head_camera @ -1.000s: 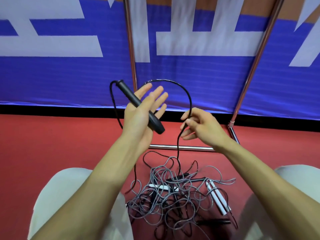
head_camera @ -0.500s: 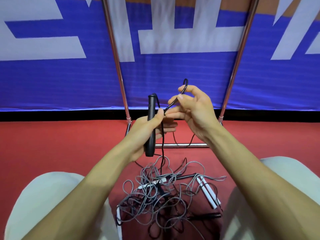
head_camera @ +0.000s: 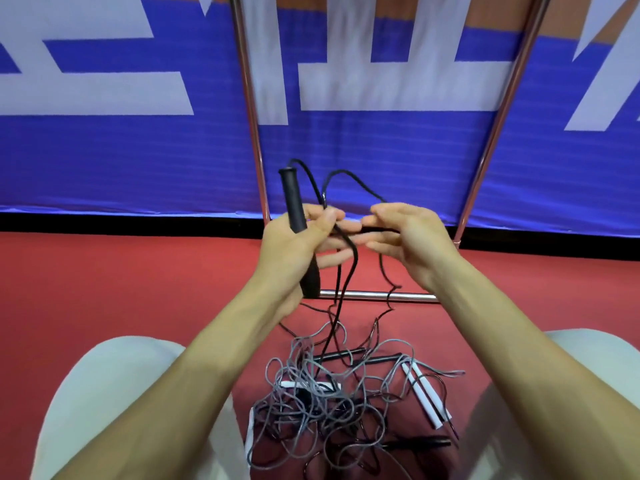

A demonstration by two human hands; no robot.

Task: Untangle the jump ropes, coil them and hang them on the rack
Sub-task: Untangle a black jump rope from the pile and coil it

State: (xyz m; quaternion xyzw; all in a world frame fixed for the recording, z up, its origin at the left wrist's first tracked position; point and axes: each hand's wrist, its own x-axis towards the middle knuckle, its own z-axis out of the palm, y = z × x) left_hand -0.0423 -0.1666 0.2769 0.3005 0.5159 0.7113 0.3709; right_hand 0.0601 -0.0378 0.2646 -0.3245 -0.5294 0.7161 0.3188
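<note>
Left grip [head_camera: 294, 251] closed round black handle [head_camera: 292, 199]; right grip [head_camera: 408, 240] pinching its black cord [head_camera: 346, 172]. Below: tangled ropes [head_camera: 311, 403], floor [head_camera: 104, 289], unsorted. Beyond: rack [head_camera: 408, 296], nothing visibly hung. Task barely begun.

Sports hall, red floor [head_camera: 104, 289], blue banner [head_camera: 104, 161], jump ropes [head_camera: 311, 389]

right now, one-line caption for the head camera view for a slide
Left hand grips a black handle, right hand holds its cord above the tangled ropes.

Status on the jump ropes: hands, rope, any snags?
Left hand grips black handle. Right hand holds black cord, one loop up between hands. Cord trails down into tangle on floor, not free.
</note>
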